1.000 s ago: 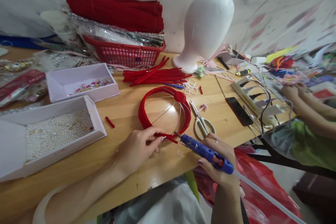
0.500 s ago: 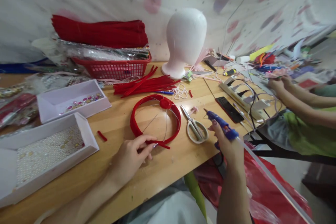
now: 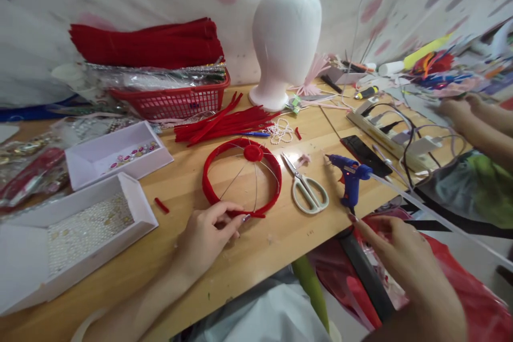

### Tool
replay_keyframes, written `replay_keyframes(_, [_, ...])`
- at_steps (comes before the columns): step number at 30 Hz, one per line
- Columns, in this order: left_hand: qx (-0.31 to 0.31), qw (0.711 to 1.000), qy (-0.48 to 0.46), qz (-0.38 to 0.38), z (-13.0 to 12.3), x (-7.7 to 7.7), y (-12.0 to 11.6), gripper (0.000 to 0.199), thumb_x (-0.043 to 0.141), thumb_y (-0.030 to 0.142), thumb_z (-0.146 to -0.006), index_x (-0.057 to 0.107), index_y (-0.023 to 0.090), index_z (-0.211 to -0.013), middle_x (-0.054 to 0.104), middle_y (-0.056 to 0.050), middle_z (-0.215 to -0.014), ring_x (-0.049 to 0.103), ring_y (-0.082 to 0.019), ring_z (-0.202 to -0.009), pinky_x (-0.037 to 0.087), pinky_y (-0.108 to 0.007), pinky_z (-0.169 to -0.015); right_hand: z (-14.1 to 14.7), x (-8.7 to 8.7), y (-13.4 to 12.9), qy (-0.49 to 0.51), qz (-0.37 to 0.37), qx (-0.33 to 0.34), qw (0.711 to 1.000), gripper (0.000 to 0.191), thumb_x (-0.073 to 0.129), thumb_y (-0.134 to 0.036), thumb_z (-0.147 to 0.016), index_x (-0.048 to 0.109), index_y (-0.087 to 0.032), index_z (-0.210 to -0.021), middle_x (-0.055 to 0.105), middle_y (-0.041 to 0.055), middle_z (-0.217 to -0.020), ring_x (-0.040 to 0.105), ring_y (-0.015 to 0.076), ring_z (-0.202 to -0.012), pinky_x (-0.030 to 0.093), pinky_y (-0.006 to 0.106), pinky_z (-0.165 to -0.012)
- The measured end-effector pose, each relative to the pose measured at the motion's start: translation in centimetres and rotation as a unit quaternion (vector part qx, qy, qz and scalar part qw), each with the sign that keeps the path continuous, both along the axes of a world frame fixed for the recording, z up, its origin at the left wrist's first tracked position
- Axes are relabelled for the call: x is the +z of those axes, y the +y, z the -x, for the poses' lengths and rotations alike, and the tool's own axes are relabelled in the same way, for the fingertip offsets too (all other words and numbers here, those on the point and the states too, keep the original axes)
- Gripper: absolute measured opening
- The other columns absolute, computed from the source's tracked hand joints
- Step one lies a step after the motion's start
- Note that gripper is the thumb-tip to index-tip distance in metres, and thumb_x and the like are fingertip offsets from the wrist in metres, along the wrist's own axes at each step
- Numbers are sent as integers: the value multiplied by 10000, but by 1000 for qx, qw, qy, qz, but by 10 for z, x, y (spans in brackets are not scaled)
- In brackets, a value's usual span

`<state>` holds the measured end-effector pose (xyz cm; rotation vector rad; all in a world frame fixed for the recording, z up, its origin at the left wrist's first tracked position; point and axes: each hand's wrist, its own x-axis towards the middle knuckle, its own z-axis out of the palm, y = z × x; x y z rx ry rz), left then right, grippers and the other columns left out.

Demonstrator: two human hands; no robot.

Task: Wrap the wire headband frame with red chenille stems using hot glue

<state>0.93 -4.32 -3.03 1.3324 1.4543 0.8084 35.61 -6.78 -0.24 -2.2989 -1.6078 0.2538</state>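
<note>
My left hand (image 3: 214, 232) pinches the near edge of a round red fuzzy hoop (image 3: 276, 192), where a short strip end sticks out. Thin wires cross the hoop, and a red disc (image 3: 253, 153) sits at its far side. To the right, a blue hot glue gun (image 3: 350, 173) rests on the table, a long clear glue stick (image 3: 433, 206) trailing from its back. My right hand (image 3: 401, 251) is just off the table edge below the gun, fingers stretched out and holding nothing, a fingertip beside the gun's cord. Scissors (image 3: 308, 193) lie between hoop and gun.
Red strips (image 3: 232, 124), a pearl string (image 3: 280, 131) and a white foam head (image 3: 285, 43) stand behind the hoop. At left are a bead box (image 3: 132, 219) and a red basket (image 3: 168, 104). A phone (image 3: 365, 155), a power strip (image 3: 390, 141) and another person's hands (image 3: 460, 109) are at right.
My right hand has let go of the glue gun, which now lies on the table, and has drawn back toward the edge. My left hand keeps its pinch on the hoop.
</note>
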Motion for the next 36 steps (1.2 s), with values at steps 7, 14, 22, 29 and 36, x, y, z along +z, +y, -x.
replay_keyframes(7, [16,1000,-22,12,-5,2,1,174,653,343,-823,684,200,-918,680,30,-548,665,-140,-524,501,-194,-455,89,15,5,210,-95,262,937,163,633,-388,-910,677,-233,-930,586,-20,-645,566,144,-587,439,233,-529])
replay_keyframes(14, [24,1000,-14,13,-9,3,-2,172,650,358,-837,667,209,-919,671,47,-544,634,-127,-466,503,-193,-426,130,-13,36,228,-97,365,897,149,622,-256,-941,682,-188,-1059,551,-54,-598,496,106,-530,390,231,-556])
replay_keyframes(22, [-18,962,145,-229,-8,0,-9,154,575,267,-937,701,191,-984,675,54,-523,634,-101,-425,489,-174,-461,130,-24,43,259,-125,370,883,100,620,-205,-936,708,-182,-976,657,-26,-643,579,98,-557,424,210,-569])
replay_keyframes(29, [-36,896,260,-359,-5,-1,-9,253,489,280,-1010,703,145,-1022,746,-3,-630,662,-100,-457,475,-175,-452,133,-29,45,299,-134,362,873,102,640,-193,-916,730,-187,-964,689,-9,-660,594,100,-552,437,197,-541])
replay_keyframes(36, [-73,863,319,-385,-3,1,-8,244,473,222,-1011,704,159,-1058,741,15,-629,675,-125,-488,492,-222,-504,134,-31,44,319,-117,346,874,111,626,-203,-916,732,-191,-948,681,-3,-635,593,111,-534,439,210,-521])
